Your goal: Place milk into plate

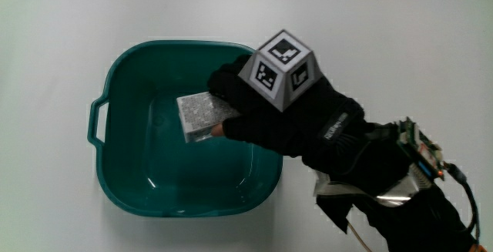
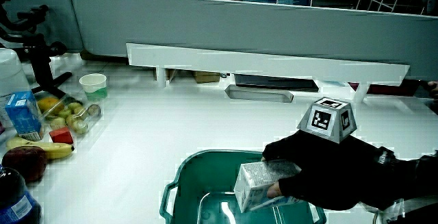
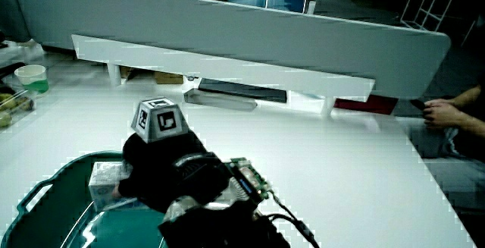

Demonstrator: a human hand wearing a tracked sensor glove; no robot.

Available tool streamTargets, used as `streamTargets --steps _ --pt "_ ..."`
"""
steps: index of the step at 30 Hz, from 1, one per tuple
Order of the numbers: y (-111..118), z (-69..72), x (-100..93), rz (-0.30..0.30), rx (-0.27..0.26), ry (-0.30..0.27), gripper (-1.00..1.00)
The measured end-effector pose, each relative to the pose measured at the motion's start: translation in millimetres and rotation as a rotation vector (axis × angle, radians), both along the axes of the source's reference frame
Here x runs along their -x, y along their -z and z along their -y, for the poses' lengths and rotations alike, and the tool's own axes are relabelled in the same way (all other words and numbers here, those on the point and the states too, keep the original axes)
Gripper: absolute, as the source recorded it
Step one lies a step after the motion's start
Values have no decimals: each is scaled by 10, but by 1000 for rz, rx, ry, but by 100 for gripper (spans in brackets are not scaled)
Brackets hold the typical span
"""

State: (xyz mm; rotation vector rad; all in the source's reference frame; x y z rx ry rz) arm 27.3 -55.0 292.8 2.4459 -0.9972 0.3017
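A grey speckled milk carton [image 1: 201, 115] is held low inside a teal plastic basin [image 1: 123, 98] with handles; whether it touches the basin's floor I cannot tell. The gloved hand [image 1: 266, 113], with its patterned cube [image 1: 280, 68] on the back, is over the basin with fingers wrapped around the carton. In both side views the carton [image 2: 256, 185] [image 3: 104, 183] shows inside the basin [image 2: 185, 179] [image 3: 45, 191], gripped by the hand [image 2: 311, 172] [image 3: 163, 172]. The hand's forearm [image 1: 385, 183] extends over the basin's rim toward the person.
In a side view, a bowl of fruit [image 2: 68, 114], a small cup [image 2: 93, 83], a blue carton [image 2: 24, 114], a banana [image 2: 41, 148], an apple [image 2: 24, 164] and a bottle [image 2: 14, 196] stand at the table's edge, apart from the basin. A low partition [image 2: 239, 25] runs along the table.
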Motion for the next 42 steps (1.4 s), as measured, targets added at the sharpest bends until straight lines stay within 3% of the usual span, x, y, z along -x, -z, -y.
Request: streamTargets --steps 1,2,3,5,12,28,42 --pt "-22 -6 25 -28 -40 2 0" --pt "-42 -10 53 -7 9 21 0" --pt "-20 -25 85 -25 -14 32 0" --pt "-75 -25 116 -26 -13 29 0" --pt "-255 -27 229 -21 28 47 0" --pt "-806 -118 440 -95 88 79 0" --pt "-918 -133 462 -95 115 83 0"
